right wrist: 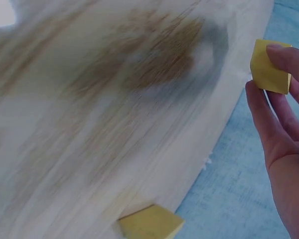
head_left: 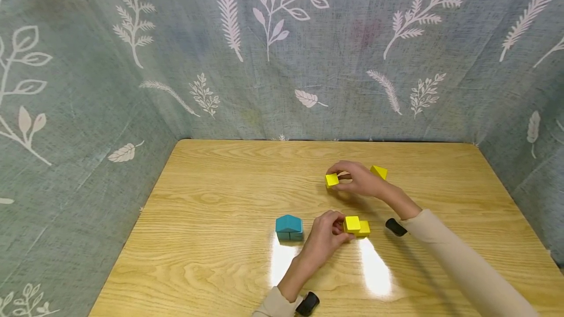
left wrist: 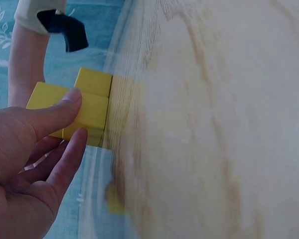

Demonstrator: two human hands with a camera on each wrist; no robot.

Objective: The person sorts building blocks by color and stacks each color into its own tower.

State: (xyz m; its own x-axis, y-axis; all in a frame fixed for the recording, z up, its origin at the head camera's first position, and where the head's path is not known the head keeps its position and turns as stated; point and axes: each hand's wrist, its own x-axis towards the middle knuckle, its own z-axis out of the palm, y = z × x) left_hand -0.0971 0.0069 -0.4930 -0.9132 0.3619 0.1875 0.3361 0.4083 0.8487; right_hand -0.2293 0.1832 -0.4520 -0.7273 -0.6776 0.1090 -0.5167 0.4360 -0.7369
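In the head view my left hand (head_left: 323, 238) grips a small stack of yellow cubes near the middle of the table. One yellow cube (head_left: 352, 224) sits on top, and a lower yellow cube (head_left: 364, 229) sticks out to its right. The left wrist view shows the thumb and fingers on opposite sides of the near lower cube (left wrist: 94, 112). Farther back, my right hand (head_left: 358, 180) pinches a single yellow cube (right wrist: 269, 69) between thumb and fingers, off the table. Behind that hand lies a yellow triangular block (head_left: 379, 171), partly hidden.
Left of my left hand stands a blue block stack (head_left: 289, 230) with a triangular block on top of cubes. All of it is on a wood-grain table (head_left: 211, 194). A patterned curtain (head_left: 291, 77) hangs along the back and sides.
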